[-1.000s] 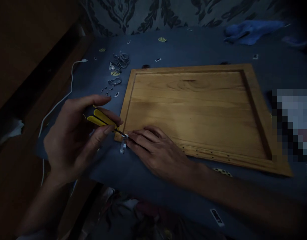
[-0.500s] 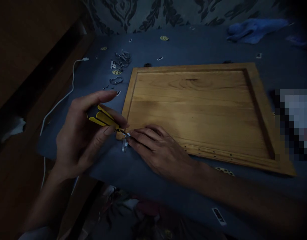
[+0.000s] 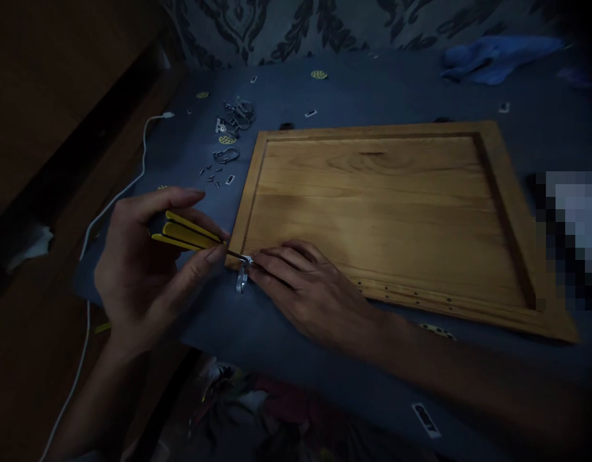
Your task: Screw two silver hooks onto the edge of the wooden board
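Observation:
My left hand (image 3: 146, 269) is closed round the yellow, ribbed handle of a screwdriver (image 3: 190, 232). Its dark shaft slants down to a small metal bracket (image 3: 241, 277) at the near left corner of a framed wooden panel (image 3: 373, 205). With fingers together, my right hand (image 3: 310, 289) presses the bracket against the panel's edge. The fingertips partly hide the bracket, and whether the tip sits in a screw cannot be made out. A row of small dark holes runs along the panel's near rail.
Metal brackets (image 3: 238, 115) lie in a heap left of the panel, with several small screws (image 3: 212, 176) nearer me. A white cable (image 3: 142, 151) runs down the left side. A blue cloth (image 3: 498, 58) lies at the back right on the blue tablecloth (image 3: 277, 350).
My left hand has drawn back left and slightly down with the screwdriver, baring more of its shaft and the loose screws. My right hand stays on the bracket.

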### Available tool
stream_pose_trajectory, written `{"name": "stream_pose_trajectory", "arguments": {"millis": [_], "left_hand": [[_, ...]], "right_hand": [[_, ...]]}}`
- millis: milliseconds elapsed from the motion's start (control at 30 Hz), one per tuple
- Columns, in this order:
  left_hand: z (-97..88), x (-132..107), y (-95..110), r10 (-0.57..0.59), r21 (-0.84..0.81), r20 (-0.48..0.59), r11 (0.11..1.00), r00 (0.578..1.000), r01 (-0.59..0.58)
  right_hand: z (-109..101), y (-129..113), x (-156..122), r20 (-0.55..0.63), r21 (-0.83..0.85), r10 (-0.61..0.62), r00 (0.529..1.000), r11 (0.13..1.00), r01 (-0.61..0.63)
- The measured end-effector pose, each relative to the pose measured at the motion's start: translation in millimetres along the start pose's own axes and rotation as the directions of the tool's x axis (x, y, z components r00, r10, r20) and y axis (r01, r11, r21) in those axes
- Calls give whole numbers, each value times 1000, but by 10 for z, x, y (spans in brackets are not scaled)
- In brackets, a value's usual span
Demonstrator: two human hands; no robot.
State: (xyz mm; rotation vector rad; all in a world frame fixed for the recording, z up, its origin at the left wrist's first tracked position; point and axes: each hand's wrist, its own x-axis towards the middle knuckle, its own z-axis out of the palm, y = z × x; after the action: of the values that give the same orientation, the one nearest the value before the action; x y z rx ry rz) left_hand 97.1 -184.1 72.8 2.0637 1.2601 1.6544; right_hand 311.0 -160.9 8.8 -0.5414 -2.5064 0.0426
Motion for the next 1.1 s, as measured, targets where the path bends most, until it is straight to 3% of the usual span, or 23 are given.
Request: {"name": "stream_pose_trajectory", "arguments": {"millis": [100,233,567,767,933,1100], "left_hand": [[-4,4,26,54,36,-76,998,996,-51],[-10,8,116,-58,86,-197,993,979,76],[-2,-77,18,18,-11,-133,1000,991,-20],[5,-64,56,63,84,-53,995,997,-59],[33,-60,54,25,133,-56,991,998,-17],[25,-66,59,82,196,-59,978,995,-70]], "right_hand": [[4,0,-8,-3,7,-3,1000,1000,3],[10,4,-12,-30,23,-8,1000,1000,9],[24,-1,1,-49,10,-18,999,1000,19],[22,-6,2,-36,-16,-25,999,1000,25],[8,-4,-6,-25,-25,-27,999,999,26],[19,6,-12,-21,-16,-32,999,999,32]]}}
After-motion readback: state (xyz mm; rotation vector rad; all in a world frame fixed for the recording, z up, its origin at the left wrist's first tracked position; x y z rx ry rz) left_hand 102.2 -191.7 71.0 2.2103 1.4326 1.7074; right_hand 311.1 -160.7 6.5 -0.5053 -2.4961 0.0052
